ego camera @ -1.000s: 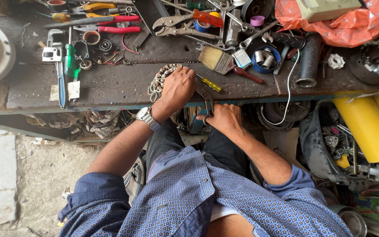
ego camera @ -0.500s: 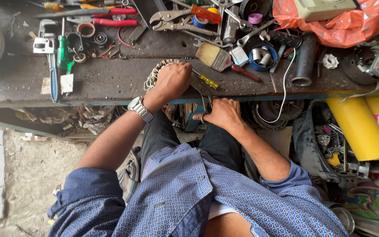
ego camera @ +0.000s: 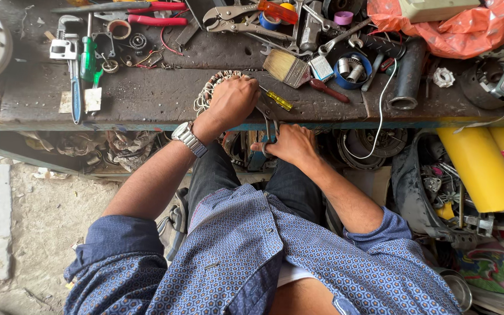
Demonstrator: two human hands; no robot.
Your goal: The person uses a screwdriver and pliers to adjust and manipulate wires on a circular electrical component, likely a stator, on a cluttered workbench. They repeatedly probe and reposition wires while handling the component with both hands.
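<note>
My left hand (ego camera: 233, 102), with a metal watch on its wrist, lies curled over a round motor stator with copper windings (ego camera: 206, 93) on the dark workbench (ego camera: 147, 96). Only the stator's left rim shows from under the fingers. My right hand (ego camera: 291, 144) is at the bench's front edge, fingers closed around the loop handles of a scissor-like metal tool (ego camera: 268, 123) whose tip points up toward the stator. A yellow-handled screwdriver (ego camera: 279, 101) lies just right of my left hand.
The back of the bench is crowded: a paint brush (ego camera: 290, 67), pliers (ego camera: 234, 20), red-handled cutters (ego camera: 147, 20), a green screwdriver (ego camera: 88, 58), a blue cup of bearings (ego camera: 351, 69), a black pipe (ego camera: 406, 79) and an orange bag (ego camera: 450, 26). Yellow rolls (ego camera: 485, 169) stand at the right.
Both hands stay where they were, the left on the stator and the right at the bench edge. Only the view has shifted slightly.
</note>
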